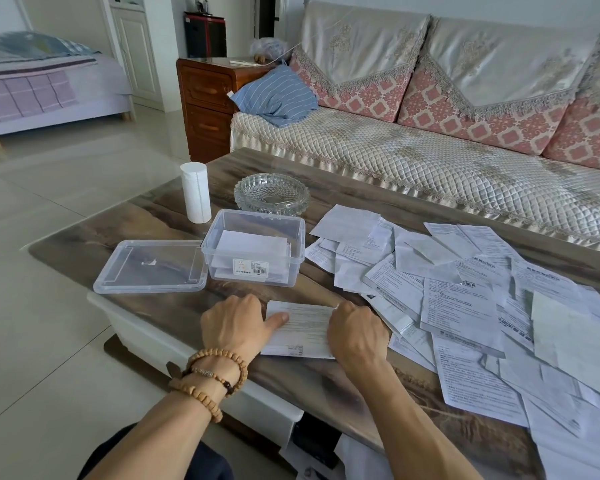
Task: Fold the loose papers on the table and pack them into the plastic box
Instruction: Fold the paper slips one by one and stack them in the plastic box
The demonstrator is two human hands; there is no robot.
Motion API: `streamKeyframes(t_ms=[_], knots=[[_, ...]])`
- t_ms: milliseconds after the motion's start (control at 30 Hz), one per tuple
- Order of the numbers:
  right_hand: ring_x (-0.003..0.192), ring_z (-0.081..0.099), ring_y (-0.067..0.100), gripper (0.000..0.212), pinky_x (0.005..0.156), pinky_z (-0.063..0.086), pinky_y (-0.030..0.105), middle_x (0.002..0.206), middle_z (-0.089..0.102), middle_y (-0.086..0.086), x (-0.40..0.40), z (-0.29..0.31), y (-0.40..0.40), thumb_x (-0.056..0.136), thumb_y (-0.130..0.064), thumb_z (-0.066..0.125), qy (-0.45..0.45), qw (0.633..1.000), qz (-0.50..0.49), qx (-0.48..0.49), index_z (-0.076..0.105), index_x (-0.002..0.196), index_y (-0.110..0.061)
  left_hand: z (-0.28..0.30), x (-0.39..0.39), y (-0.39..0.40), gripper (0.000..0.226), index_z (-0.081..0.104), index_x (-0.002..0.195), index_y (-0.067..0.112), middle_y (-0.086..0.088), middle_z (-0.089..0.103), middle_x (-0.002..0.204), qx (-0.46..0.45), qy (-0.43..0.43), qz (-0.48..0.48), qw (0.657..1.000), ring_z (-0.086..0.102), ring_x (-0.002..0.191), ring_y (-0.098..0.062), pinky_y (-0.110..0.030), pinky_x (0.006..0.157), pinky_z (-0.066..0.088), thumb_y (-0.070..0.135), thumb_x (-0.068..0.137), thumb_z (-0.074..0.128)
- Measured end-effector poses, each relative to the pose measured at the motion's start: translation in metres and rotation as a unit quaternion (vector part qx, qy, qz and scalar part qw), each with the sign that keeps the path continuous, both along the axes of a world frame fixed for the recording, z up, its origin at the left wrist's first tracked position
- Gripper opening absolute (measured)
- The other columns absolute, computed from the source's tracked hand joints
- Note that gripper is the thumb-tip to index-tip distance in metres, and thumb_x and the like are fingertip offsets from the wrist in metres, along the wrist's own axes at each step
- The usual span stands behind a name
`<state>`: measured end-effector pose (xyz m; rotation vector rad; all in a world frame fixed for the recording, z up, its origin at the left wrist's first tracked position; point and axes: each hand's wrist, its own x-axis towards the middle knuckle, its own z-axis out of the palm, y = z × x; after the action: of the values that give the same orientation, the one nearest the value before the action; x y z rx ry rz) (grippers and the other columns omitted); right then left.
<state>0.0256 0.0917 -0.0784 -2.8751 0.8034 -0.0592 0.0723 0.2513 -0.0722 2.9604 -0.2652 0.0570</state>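
At the near edge of the wood-grain worktop a printed sheet of paper lies flat between the person's two hands. Left hand rests on the sheet's left side, its thumb stretched out straight across the paper and its other fingers curled down at the sheet's far-left corner; whether those fingers pinch the paper cannot be told. A string of wooden beads wraps the left wrist. Right hand sits on the sheet's right edge with the fingers curled over it, knuckles up, seeming to pinch the edge near the far-right corner.

Just beyond the sheet stands the clear plastic box, open, with a label on its near wall and a few folded white papers lying inside. Its clear lid lies flat on the worktop, touching the box on the left side. Behind the box stand a white paper roll, upright, and a cut-glass ashtray.

To the right of the box and the hands, a wide heap of loose papers spreads over the worktop, overlapping one another, most of them printed, reaching the right edge of the view. Beyond the worktop runs a quilted sofa with pink patterned cushions and a blue striped pillow.
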Motion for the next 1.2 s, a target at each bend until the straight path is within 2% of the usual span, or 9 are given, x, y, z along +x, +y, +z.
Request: streamKeyframes(t_ms=[200,300,500,667,733,833,900,1000,1200], knots=[[0.101,0.064,0.029,0.035,0.072,0.042,0.032,0.108,0.066,0.007,-0.001,-0.001,0.002,0.101,-0.016,0.029,0.000,1.000,0.007,-0.019,0.059,0.117,-0.012,-0.017,-0.001,-0.004,0.015,0.058,0.099,0.025,0.006,0.059,0.104,-0.055,-0.143,-0.205,0.967,0.055,0.101,-0.015,-0.030,0.084,0.041,0.033,0.089,0.064],[0.102,0.064,0.028,0.039,0.072,0.042,0.031,0.109,0.066,0.008,0.000,-0.003,0.003,0.102,-0.017,0.025,-0.006,1.000,-0.006,-0.013,0.061,0.116,-0.012,-0.031,-0.003,-0.003,0.027,0.065,0.116,0.026,0.010,0.061,0.120,-0.057,-0.116,-0.337,0.932,0.055,0.112,-0.012,-0.029,0.095,0.038,0.018,0.092,0.057],[0.103,0.063,0.030,0.035,0.079,0.049,0.035,0.110,0.066,0.009,-0.001,0.000,0.003,0.099,-0.013,0.030,-0.024,0.999,-0.022,0.011,0.060,0.116,-0.010,-0.032,0.002,0.013,0.069,0.051,0.137,0.031,0.012,0.039,0.152,-0.046,-0.019,-0.331,0.942,0.030,0.144,-0.010,-0.038,0.119,0.023,0.057,0.090,0.008],[0.079,0.061,0.031,0.015,0.060,0.041,0.034,0.086,0.064,0.006,-0.013,-0.017,-0.001,0.089,-0.017,0.052,-0.158,0.987,-0.010,-0.009,0.052,0.104,-0.013,-0.017,0.009,0.028,0.093,0.029,0.151,0.033,0.015,0.013,0.160,0.005,0.078,-0.317,0.945,0.006,0.147,0.000,-0.042,0.122,0.001,0.079,0.073,0.006],[0.085,0.059,0.030,0.016,0.070,0.047,0.040,0.092,0.063,0.005,-0.018,-0.024,0.004,0.079,-0.015,0.063,-0.187,0.977,0.078,-0.061,0.060,0.094,-0.013,-0.015,0.009,0.028,0.094,0.027,0.151,0.033,0.015,0.012,0.161,0.014,0.085,-0.319,0.944,0.005,0.147,0.001,-0.043,0.122,-0.001,0.078,0.072,0.006],[0.131,0.047,0.028,0.045,0.110,0.030,0.054,0.138,0.053,0.007,-0.021,-0.026,0.023,0.090,-0.029,0.033,-0.099,0.963,0.247,-0.046,0.057,0.125,-0.014,-0.013,0.009,0.025,0.096,0.023,0.153,0.030,0.015,0.009,0.161,0.028,0.093,-0.316,0.944,0.002,0.147,0.001,-0.042,0.121,-0.002,0.081,0.073,0.011],[0.150,0.013,0.019,0.065,0.119,0.007,0.050,0.162,0.018,0.001,-0.022,-0.024,0.028,0.092,-0.038,0.008,-0.010,0.964,0.267,-0.006,0.026,0.151,-0.016,-0.012,0.008,0.025,0.095,0.020,0.154,0.029,0.016,0.007,0.162,0.028,0.107,-0.315,0.943,-0.001,0.148,0.000,-0.042,0.121,-0.003,0.079,0.074,0.011],[0.150,-0.009,0.013,0.061,0.120,-0.006,0.048,0.163,-0.008,-0.008,-0.026,-0.021,0.015,0.100,-0.046,0.004,0.042,0.964,0.263,-0.001,0.001,0.156,-0.022,-0.011,0.009,0.029,0.104,0.019,0.153,0.031,0.017,0.005,0.161,0.023,0.136,-0.312,0.940,-0.006,0.148,-0.003,-0.043,0.120,-0.006,0.082,0.064,0.002],[0.148,-0.015,0.008,0.060,0.120,-0.008,0.045,0.162,-0.013,-0.011,-0.046,-0.013,-0.021,0.102,-0.048,0.007,0.091,0.970,0.226,0.005,-0.006,0.155,-0.025,-0.010,0.013,0.040,0.070,0.014,0.154,0.033,0.016,0.001,0.162,0.046,0.144,-0.292,0.944,-0.009,0.149,-0.008,-0.048,0.121,-0.005,0.064,0.094,0.034]])
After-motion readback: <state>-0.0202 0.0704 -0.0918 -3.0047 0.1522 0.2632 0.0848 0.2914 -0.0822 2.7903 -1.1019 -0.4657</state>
